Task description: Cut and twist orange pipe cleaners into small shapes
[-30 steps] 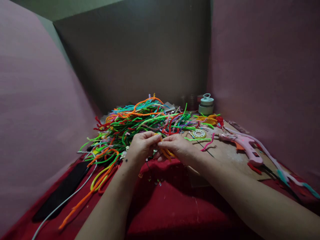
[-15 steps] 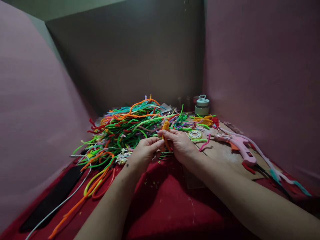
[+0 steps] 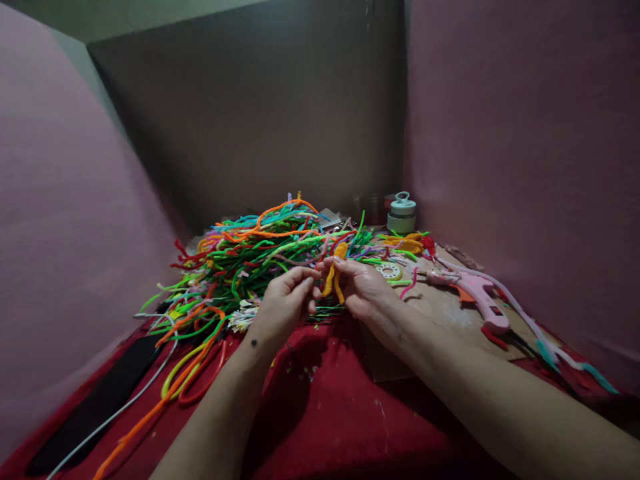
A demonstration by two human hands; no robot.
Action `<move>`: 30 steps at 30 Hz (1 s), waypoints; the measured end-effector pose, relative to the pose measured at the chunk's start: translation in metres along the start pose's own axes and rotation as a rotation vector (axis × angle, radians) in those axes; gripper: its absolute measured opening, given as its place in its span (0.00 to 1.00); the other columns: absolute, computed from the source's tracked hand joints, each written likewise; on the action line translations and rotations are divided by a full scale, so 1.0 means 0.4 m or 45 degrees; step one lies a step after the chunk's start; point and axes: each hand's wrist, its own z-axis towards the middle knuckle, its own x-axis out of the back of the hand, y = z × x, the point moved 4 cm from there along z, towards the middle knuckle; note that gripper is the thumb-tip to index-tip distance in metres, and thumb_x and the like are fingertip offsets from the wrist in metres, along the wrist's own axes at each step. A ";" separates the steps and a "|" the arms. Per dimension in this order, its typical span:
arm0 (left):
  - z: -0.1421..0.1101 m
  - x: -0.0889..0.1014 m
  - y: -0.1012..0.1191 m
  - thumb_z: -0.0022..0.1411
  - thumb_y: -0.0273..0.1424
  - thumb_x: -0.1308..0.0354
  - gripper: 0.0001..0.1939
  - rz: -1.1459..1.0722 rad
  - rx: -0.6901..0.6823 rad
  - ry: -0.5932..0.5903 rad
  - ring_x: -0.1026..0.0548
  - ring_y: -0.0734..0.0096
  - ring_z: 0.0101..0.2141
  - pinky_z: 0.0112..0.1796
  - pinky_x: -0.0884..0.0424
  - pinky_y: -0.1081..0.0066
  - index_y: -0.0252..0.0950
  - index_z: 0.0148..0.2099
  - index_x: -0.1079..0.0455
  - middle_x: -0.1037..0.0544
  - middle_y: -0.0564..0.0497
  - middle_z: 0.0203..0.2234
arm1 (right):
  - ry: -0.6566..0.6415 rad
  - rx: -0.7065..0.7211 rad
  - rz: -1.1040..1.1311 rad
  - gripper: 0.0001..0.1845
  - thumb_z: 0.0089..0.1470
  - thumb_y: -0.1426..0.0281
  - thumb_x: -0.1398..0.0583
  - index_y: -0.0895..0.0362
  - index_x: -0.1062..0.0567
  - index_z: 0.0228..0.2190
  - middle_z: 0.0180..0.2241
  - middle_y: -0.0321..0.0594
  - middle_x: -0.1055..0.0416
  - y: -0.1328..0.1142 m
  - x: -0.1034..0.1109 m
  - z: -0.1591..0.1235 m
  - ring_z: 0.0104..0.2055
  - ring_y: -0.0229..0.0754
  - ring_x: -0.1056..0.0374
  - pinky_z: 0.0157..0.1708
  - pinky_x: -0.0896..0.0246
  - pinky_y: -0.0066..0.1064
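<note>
Right hand (image 3: 363, 287): thumb and fingertips pinch a fuzzy orange-yellow pipe-cleaner piece (image 3: 341, 250), folded top up, two ends dangling below the fingertips. Left hand (image 3: 290, 293): fingers curled, thumb near index just left of the piece, contact unclear. Beyond the fingers, tangled pipe cleaners (image 3: 270, 247) hide what lies beneath; yellow-rimmed disc (image 3: 389, 271) partly covered, right of the pinch.
</note>
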 end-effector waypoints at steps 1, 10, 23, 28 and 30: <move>0.002 0.007 0.002 0.53 0.31 0.47 0.09 -0.009 -0.057 0.027 0.39 0.82 0.14 0.14 0.46 0.81 0.36 0.38 0.32 0.33 0.57 0.18 | -0.001 -0.027 0.054 0.09 0.47 0.79 0.46 0.61 0.29 0.20 0.20 0.38 0.30 -0.002 0.000 0.002 0.22 0.34 0.35 0.27 0.38 0.26; -0.031 -0.010 0.044 0.57 0.25 0.46 0.09 0.523 -0.983 0.037 0.29 0.74 0.36 0.38 0.33 0.74 0.39 0.37 0.26 0.29 0.51 0.33 | -0.144 -0.180 0.177 0.10 0.48 0.81 0.48 0.63 0.28 0.22 0.19 0.38 0.30 0.019 -0.007 0.004 0.21 0.32 0.37 0.22 0.39 0.22; -0.044 0.030 0.074 0.53 0.27 0.42 0.07 0.253 -0.850 0.108 0.27 0.71 0.34 0.35 0.29 0.72 0.38 0.37 0.26 0.25 0.51 0.32 | -0.174 0.067 -0.370 0.04 0.35 0.79 0.45 0.62 0.31 0.16 0.14 0.33 0.38 0.004 -0.025 -0.019 0.16 0.30 0.45 0.17 0.47 0.24; -0.047 0.057 0.067 0.51 0.29 0.40 0.05 0.220 -0.745 0.351 0.31 0.79 0.22 0.26 0.32 0.77 0.37 0.33 0.29 0.28 0.56 0.24 | -0.304 0.178 -0.667 0.02 0.35 0.76 0.43 0.61 0.30 0.18 0.14 0.30 0.40 0.017 -0.019 -0.013 0.15 0.28 0.48 0.16 0.53 0.23; -0.051 0.061 0.078 0.53 0.28 0.42 0.02 0.357 -0.816 0.342 0.33 0.79 0.22 0.26 0.34 0.77 0.37 0.32 0.29 0.29 0.56 0.23 | -0.286 0.205 -0.785 0.02 0.35 0.76 0.43 0.61 0.29 0.18 0.14 0.29 0.41 0.014 -0.015 -0.014 0.15 0.28 0.48 0.16 0.54 0.22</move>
